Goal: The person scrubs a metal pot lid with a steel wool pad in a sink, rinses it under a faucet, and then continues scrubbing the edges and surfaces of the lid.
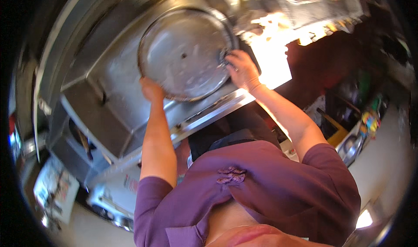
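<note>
A large round metal lid or shallow pan lies tilted over a stainless steel sink basin. Its surface looks wet, and a small dark spot or hole sits near its middle. My left hand grips the rim at the lower left. At the right side, my right hand holds a steel wool scourer against the pan's inner face near the rim. The fingers of the left hand are partly hidden behind the rim.
A raised steel divider separates the large basin from a second compartment holding a dark long-handled utensil. The sink's front edge runs close to my body. Strong light glares on a surface at the right. A white appliance or container stands lower left.
</note>
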The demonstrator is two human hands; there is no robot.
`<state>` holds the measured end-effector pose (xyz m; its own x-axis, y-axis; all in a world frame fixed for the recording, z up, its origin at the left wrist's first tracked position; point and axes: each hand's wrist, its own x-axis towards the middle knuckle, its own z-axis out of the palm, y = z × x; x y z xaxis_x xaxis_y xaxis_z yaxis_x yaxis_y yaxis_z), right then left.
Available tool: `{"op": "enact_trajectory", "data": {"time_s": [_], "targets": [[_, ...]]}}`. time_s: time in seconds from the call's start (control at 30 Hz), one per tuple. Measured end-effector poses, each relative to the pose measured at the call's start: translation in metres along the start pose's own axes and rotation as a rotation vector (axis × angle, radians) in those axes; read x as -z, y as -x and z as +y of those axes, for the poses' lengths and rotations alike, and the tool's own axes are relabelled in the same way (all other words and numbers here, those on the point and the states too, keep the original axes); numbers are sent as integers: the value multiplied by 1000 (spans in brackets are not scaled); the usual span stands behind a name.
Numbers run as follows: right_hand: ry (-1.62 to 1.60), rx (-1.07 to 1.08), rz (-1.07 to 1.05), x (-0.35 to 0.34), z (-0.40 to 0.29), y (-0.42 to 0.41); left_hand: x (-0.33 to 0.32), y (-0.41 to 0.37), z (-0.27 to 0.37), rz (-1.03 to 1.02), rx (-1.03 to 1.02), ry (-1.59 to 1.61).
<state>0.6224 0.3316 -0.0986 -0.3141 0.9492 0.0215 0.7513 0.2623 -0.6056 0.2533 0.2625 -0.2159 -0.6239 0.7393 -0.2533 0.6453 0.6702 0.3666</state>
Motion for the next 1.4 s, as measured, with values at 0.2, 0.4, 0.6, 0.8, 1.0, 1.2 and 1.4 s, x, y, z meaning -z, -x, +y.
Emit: {"op": "enact_trajectory", "data": {"time_s": [0.2, 0.4, 0.6, 0.8, 1.0, 1.2, 1.4], "targets": [[337, -256, -295, -53, -46, -50, 0, 9, 11, 129, 12, 72], [482, -10, -41, -95, -2, -136, -1, 11, 12, 155, -261, -26], [591, -45, -226, -69, -8, -109, 10, 13, 32, 103, 114, 164], [503, -358, -382, -62, -30, -56, 9, 13, 24, 70, 96, 217], [318, 78, 82, -109, 9, -163, 6, 9, 23, 82, 63, 144], [367, 496, -297, -157, -93, -161, 10, 10, 25, 58, 115, 178], [282, 166, -209, -124, -50, -150, 9, 7, 27, 12, 146, 158]]}}
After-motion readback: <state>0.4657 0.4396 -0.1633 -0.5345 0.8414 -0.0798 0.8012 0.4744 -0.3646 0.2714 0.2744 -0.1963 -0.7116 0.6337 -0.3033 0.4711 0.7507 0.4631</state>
